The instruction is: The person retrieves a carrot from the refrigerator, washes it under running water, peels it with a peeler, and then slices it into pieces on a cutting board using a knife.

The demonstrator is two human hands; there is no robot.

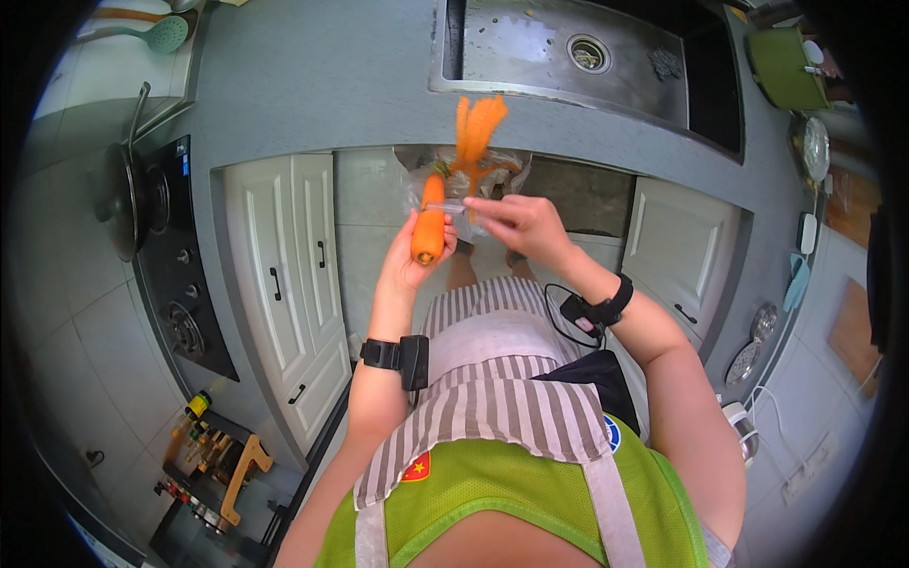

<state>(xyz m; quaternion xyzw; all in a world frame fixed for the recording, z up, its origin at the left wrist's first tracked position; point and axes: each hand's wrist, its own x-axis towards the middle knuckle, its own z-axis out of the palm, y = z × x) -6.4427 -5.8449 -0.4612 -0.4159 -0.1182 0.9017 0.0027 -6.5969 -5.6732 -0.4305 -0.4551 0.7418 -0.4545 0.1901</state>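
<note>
A peeled-looking orange carrot point(428, 231) rests in my left hand point(405, 259), its thick end towards me and its green-brown stem end pointing away. My right hand point(522, 224) grips a peeler point(446, 207) whose clear, narrow head lies across the carrot's middle. Just beyond, long orange carrot peelings point(477, 131) stand out, blurred, above a clear plastic bag point(501, 177) below the counter's edge. More orange strips lie at the bag. The peeler's handle is mostly hidden by my right fingers.
Ahead is a steel sink point(511, 53) with a metal scourer point(664, 62) and a drain strainer. A black gas hob point(177, 263) with a lidded pan point(121, 202) stands at left. White cabinets point(266, 263) flank the space below the grey counter point(305, 78). A bottle rack point(241, 476) is at lower left.
</note>
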